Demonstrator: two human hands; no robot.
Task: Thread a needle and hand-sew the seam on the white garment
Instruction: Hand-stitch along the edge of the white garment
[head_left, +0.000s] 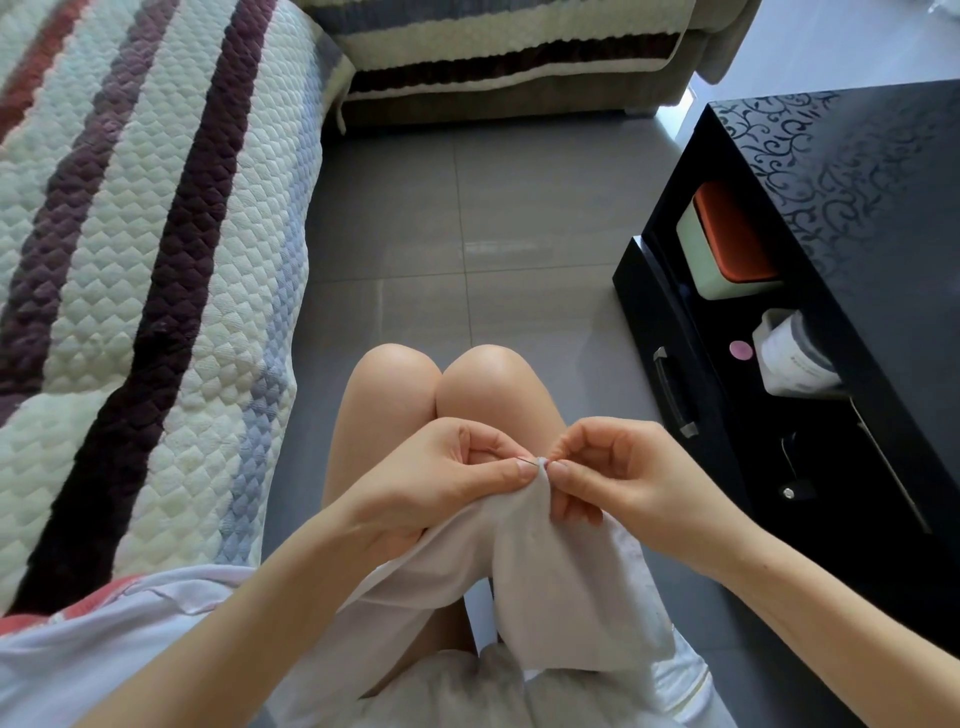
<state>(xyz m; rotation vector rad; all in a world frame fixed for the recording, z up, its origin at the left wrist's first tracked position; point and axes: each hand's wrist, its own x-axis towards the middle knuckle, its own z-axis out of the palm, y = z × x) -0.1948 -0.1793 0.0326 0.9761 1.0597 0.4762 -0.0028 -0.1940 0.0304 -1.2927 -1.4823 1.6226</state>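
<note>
The white cloth garment hangs over the person's lap, and its top fold is lifted up just in front of the bare knees. At the peak of this fold a thin dark needle crosses the cloth; only its short left end shows, and the thread is too fine to see. The step in hand looks like one stitch of the seam. To do it well, I think the needle should go through both layers close to the edge, the fold should be kept tight and flat, and the pull should be gentle so the cloth does not pucker. The left hand has a closed grip: thumb and forefinger pinch the fold just beside the needle point, the other fingers curled. The right hand also has a pinching grip, closed at the other side of the fold, apparently on the back end of the needle, which is hidden there. Below is the grey tiled floor, to the right a glossy black table, to the left a quilted striped sofa cover.
</note>
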